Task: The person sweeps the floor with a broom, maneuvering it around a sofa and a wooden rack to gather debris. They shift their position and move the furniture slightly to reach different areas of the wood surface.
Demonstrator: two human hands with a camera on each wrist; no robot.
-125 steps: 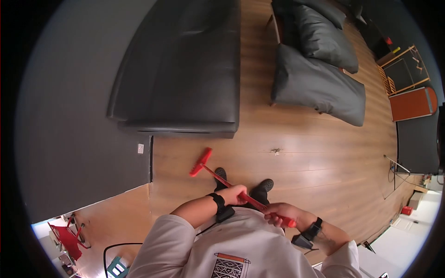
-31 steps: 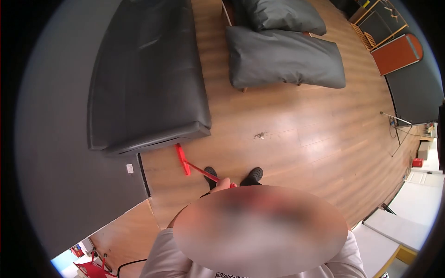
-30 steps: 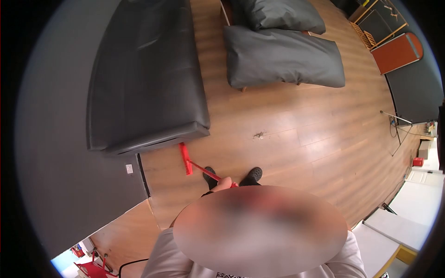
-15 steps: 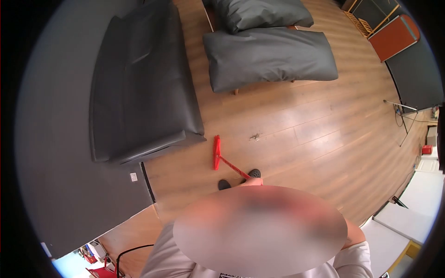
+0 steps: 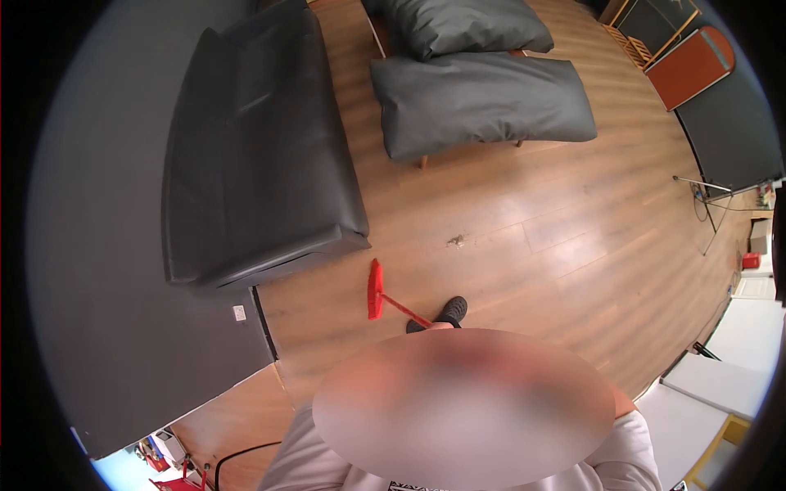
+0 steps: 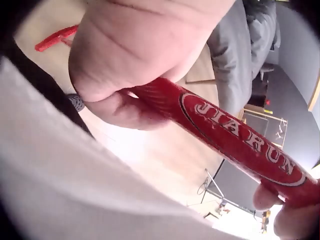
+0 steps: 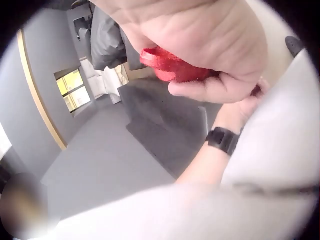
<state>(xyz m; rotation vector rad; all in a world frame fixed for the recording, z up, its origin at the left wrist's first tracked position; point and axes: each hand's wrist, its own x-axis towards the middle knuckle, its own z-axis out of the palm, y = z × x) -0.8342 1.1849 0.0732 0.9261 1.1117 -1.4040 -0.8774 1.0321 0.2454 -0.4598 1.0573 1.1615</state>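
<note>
A person is holding a red broom across the body with both hands, its head lying on the wooden floor just beside the near right corner of the dark sofa. A second ago that head was sitting further left along the sofa's near end; now it is lying right of there, and since half a second ago it has been slipping slightly back toward the person. The left shoe is now standing close beside the right shoe, where a wider gap was showing. For the sweeping, this is leaving the bristles nearer the small heap of dirt than a second ago, yet still apart from it. The left hand is curling its fingers and thumb around the lettered handle, and the right hand is gripping the handle's near end. As for containers, a cardboard box and a red box are standing at the far right; what they are holding, I cannot tell.
</note>
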